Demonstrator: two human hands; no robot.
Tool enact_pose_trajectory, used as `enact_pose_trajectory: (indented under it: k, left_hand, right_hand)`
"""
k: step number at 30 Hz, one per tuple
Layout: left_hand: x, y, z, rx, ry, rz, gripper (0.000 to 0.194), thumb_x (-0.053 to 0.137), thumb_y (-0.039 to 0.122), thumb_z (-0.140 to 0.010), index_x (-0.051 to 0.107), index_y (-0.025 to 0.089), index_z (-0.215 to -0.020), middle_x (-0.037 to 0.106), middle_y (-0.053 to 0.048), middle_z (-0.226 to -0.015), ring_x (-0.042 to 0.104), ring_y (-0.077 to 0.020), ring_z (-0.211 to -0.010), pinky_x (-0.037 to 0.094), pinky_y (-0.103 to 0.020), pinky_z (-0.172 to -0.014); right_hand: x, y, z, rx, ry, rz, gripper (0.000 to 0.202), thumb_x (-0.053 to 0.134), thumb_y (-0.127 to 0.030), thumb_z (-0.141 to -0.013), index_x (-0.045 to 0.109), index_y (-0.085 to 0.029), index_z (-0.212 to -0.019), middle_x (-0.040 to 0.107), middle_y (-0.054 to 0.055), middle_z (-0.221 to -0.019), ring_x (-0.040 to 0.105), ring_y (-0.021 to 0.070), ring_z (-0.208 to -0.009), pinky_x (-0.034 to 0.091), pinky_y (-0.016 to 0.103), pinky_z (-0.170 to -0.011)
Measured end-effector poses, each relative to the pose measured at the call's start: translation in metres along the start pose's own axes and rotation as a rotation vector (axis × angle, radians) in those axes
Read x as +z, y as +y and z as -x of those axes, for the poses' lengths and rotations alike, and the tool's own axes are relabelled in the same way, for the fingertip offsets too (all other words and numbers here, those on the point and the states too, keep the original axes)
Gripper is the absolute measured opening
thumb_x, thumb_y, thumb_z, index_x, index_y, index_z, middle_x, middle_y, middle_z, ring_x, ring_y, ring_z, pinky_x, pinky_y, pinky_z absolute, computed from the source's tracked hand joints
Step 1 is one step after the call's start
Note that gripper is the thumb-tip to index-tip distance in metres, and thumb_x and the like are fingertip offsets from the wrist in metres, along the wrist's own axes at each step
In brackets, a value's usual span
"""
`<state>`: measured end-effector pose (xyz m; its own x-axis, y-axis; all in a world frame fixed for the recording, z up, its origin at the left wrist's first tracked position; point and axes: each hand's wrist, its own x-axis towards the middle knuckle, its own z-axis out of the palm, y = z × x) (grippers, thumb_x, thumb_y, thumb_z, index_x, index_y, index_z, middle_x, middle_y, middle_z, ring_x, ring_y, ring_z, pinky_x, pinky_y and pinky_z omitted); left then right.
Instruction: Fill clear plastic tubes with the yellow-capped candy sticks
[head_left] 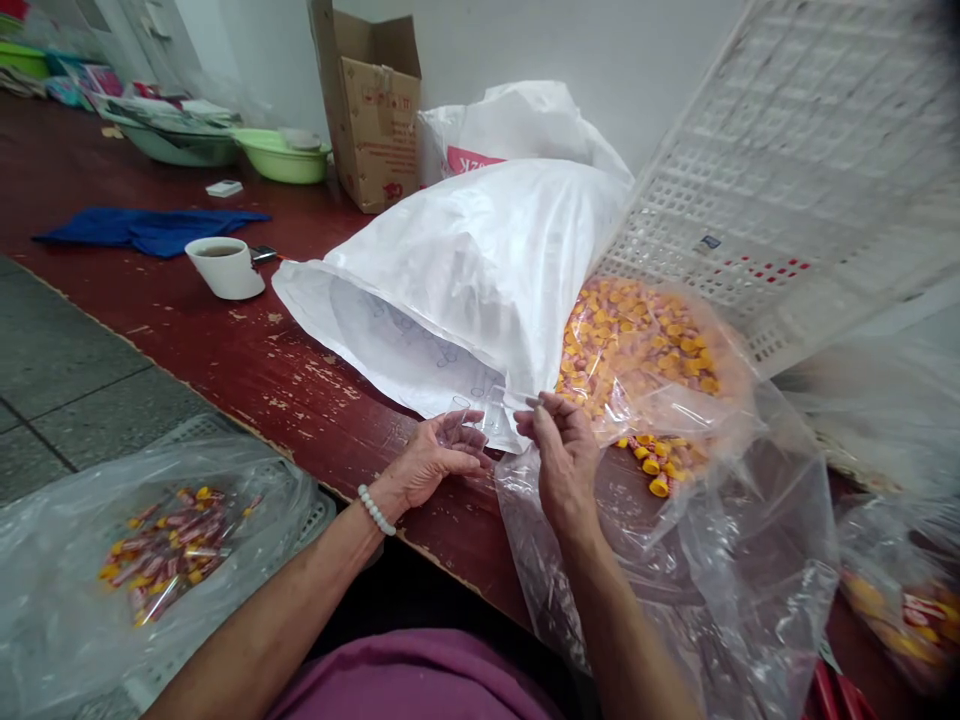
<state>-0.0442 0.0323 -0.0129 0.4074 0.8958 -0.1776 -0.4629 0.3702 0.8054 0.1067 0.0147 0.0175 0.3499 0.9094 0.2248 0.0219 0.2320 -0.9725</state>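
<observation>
A white sack (480, 250) lies on its side with its mouth toward me; clear round-rimmed pieces show faintly inside. My left hand (431, 460), with a pale bead bracelet, is at the sack's lower lip. Its fingers are loosely curled around what looks like a clear plastic tube, hard to make out. My right hand (562, 450) is beside the sack's corner, thumb and fingers pinched on a small clear piece whose shape is unclear. Right of it, a clear plastic bag (757, 530) spreads over the table, with many small yellow-orange caps (637, 340) in it.
A white plastic crate (787, 170) leans behind the caps. On the red table (225, 340) are a cup (225, 268), blue cloth (150, 230), green basins (281, 158) and a cardboard box (379, 120). Lower left, a plastic bag (52, 560) holds yellow-capped tubes (172, 545).
</observation>
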Motion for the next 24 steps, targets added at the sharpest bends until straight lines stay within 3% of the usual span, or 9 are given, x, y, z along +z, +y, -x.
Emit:
enact_pose_trajectory:
  k: [2,5,7,9,12,17,21,24]
  left_hand:
    - [0.002,-0.001,0.000,-0.005,-0.015,0.053,0.055,0.076,-0.001,-0.049,0.059,0.014,-0.100,0.065,0.000,-0.078,0.066,-0.0168,-0.069,0.053,-0.029,-0.065]
    - [0.005,-0.003,0.001,0.007,-0.073,0.124,0.043,0.076,-0.001,-0.052,0.062,0.014,-0.091,0.067,0.000,-0.077,0.065,-0.0129,-0.071,0.052,-0.025,-0.070]
    - [0.006,-0.002,0.003,0.017,-0.110,0.161,0.043,0.075,-0.001,-0.053,0.063,0.015,-0.091,0.068,-0.001,-0.081,0.064,-0.0116,-0.076,0.050,-0.022,-0.073]
    - [0.007,-0.002,0.005,0.001,-0.145,0.179,0.049,0.075,-0.003,-0.052,0.063,0.016,-0.097,0.069,-0.002,-0.089,0.064,-0.0135,-0.083,0.049,-0.023,-0.077]
    - [0.008,-0.003,0.006,-0.009,-0.172,0.152,0.058,0.075,-0.003,-0.050,0.062,0.017,-0.103,0.069,-0.005,-0.098,0.064,-0.0166,-0.089,0.049,-0.026,-0.080]
    - [0.006,-0.015,0.002,0.111,-0.085,-0.003,0.053,0.080,0.003,-0.050,0.062,0.016,-0.099,0.068,-0.002,-0.085,0.063,-0.0123,-0.077,0.049,-0.024,-0.073]
    - [0.007,-0.020,0.000,0.173,-0.048,-0.170,0.049,0.081,0.009,-0.051,0.061,0.015,-0.096,0.066,-0.001,-0.080,0.062,-0.0117,-0.073,0.049,-0.024,-0.072]
    - [0.013,-0.019,0.001,0.190,-0.035,-0.279,0.046,0.080,0.013,-0.052,0.061,0.013,-0.093,0.066,-0.003,-0.084,0.062,-0.0128,-0.075,0.050,-0.025,-0.073]
  right_hand:
    - [-0.001,0.003,0.018,-0.099,-0.047,0.075,0.023,0.057,-0.030,-0.082,0.053,-0.020,-0.103,0.062,0.003,-0.090,0.062,0.0135,-0.080,0.051,0.030,-0.074]
    - [-0.001,0.011,0.041,-0.365,-0.102,0.300,0.026,0.055,-0.019,-0.082,0.052,-0.021,-0.107,0.060,0.006,-0.097,0.059,0.0157,-0.089,0.050,0.033,-0.078]
    - [-0.001,0.017,0.048,-0.526,-0.102,0.447,0.030,0.054,-0.012,-0.080,0.052,-0.021,-0.109,0.059,0.007,-0.101,0.057,0.0172,-0.095,0.049,0.036,-0.083]
    - [-0.001,0.022,0.051,-0.590,-0.094,0.529,0.033,0.052,-0.009,-0.080,0.050,-0.020,-0.112,0.059,0.008,-0.102,0.056,0.0181,-0.097,0.049,0.037,-0.084]
    - [-0.002,0.028,0.053,-0.596,-0.102,0.608,0.035,0.050,-0.009,-0.080,0.048,-0.018,-0.114,0.059,0.010,-0.103,0.056,0.0191,-0.096,0.049,0.037,-0.082]
    - [-0.012,0.032,0.053,-0.606,-0.216,0.816,0.027,0.050,-0.011,-0.080,0.054,-0.018,-0.106,0.062,0.009,-0.096,0.058,0.0212,-0.089,0.049,0.039,-0.077]
    - [-0.025,0.021,0.046,-0.519,-0.180,0.714,0.021,0.047,-0.011,-0.082,0.058,-0.019,-0.097,0.061,0.006,-0.093,0.058,0.0184,-0.088,0.049,0.036,-0.079]
    - [-0.028,0.005,0.040,-0.458,-0.131,0.614,0.032,0.049,-0.018,-0.085,0.051,-0.020,-0.117,0.060,0.008,-0.106,0.058,0.0176,-0.095,0.048,0.037,-0.086]
